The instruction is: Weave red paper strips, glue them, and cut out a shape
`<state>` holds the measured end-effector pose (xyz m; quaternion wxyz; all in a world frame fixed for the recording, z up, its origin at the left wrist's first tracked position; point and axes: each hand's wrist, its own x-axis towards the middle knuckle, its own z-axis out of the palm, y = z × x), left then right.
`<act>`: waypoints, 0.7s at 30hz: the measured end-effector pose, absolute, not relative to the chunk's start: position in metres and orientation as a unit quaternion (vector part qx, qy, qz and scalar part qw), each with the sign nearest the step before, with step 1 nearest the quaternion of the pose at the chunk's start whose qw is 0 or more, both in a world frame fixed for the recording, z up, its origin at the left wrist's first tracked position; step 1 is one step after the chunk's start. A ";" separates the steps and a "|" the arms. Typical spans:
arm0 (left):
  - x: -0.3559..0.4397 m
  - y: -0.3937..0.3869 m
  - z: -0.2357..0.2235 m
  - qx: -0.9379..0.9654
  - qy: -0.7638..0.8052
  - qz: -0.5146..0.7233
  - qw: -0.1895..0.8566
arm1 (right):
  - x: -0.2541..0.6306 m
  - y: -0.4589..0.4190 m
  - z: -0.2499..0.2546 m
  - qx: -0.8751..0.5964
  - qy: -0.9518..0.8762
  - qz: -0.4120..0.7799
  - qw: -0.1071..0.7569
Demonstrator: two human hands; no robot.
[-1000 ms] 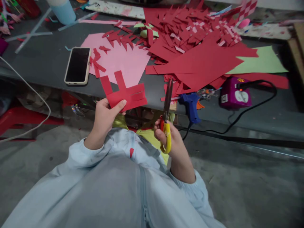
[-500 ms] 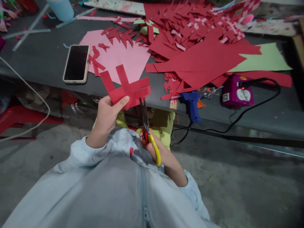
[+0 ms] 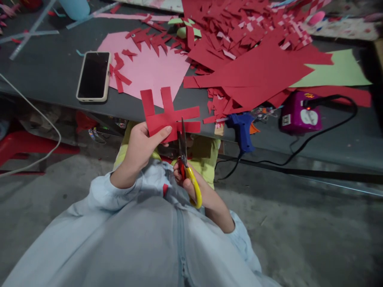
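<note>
My left hand (image 3: 138, 148) pinches a piece of red paper (image 3: 163, 119) by its lower left part, thumb on top. The paper has two strips standing up at its far side and two strips reaching right. My right hand (image 3: 191, 181) is closed around the handles of a pair of scissors (image 3: 183, 143), one yellow and one red. The blades are parted and point away from me, at the paper's lower right part; one blade lies over the paper near the base of the right strips. A small red scrap (image 3: 165, 189) rests on my clothing.
On the dark table (image 3: 44, 75) lie a phone (image 3: 93, 75), pink paper (image 3: 158, 75) with red cutouts, and a large heap of red paper pieces (image 3: 257, 75). A blue glue gun (image 3: 243, 129) and a purple power box (image 3: 301, 113) with a black cable sit at the right.
My left hand has turned the red paper clockwise and shifted it slightly right. The scissors have opened a little wider, with one blade now over the paper.
</note>
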<state>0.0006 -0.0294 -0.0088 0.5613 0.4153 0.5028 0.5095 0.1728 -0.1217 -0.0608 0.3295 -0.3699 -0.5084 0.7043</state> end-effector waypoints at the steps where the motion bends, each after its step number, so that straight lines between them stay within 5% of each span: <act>1: 0.001 -0.030 -0.008 0.413 0.505 0.507 0.564 | 0.173 -0.122 -0.062 -0.373 -0.509 0.703 0.329; 11: 0.011 -0.035 -0.004 0.347 0.490 0.472 0.645 | 0.169 -0.124 -0.062 -0.380 -0.480 0.716 0.336; 21: 0.013 -0.037 -0.004 0.372 0.505 0.480 0.613 | 0.169 -0.125 -0.059 -0.320 -0.446 0.760 0.349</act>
